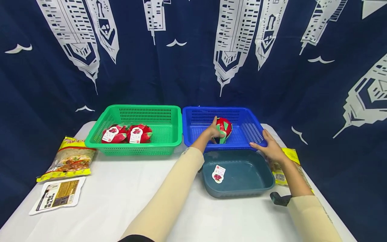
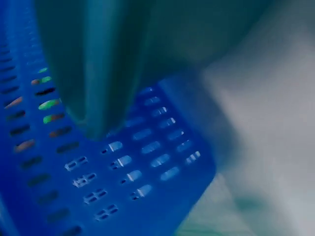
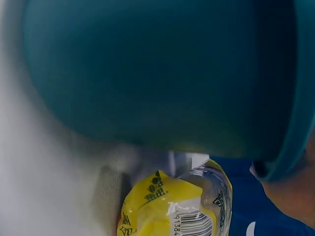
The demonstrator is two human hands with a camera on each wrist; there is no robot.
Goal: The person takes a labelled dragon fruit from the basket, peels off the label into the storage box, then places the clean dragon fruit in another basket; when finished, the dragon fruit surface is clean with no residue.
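On the left of the white surface [image 1: 121,195], a yellow-trimmed food bag [image 1: 72,156] lies behind a flat white-edged packet [image 1: 58,195]. Next comes a green basket [image 1: 134,145]; in its left half sit two labelled fruits [image 1: 127,134], red with green tips, side by side.

Right of it, close beside, is a blue basket [image 1: 232,146]. A person's left hand [image 1: 211,132] reaches into it, the grip curled round a red fruit [image 1: 225,126] with green scales, which is inside this basket, near its middle. The left wrist view shows the basket's slotted wall, but not that hand.

Just in front of the blue basket is a dark teal tub [image 1: 239,174], with a white and red label [image 1: 218,174] at its left.

The right hand [image 1: 273,148] holds the blue basket's near right corner, its grip fairly wide, thumb over the front rim and fingers at the side. Under and beside that forearm lies another yellow bag [image 1: 281,171], its barcode visible in the right wrist view.

Behind everything hangs a navy curtain [image 1: 169,74] printed with white buildings and birds.
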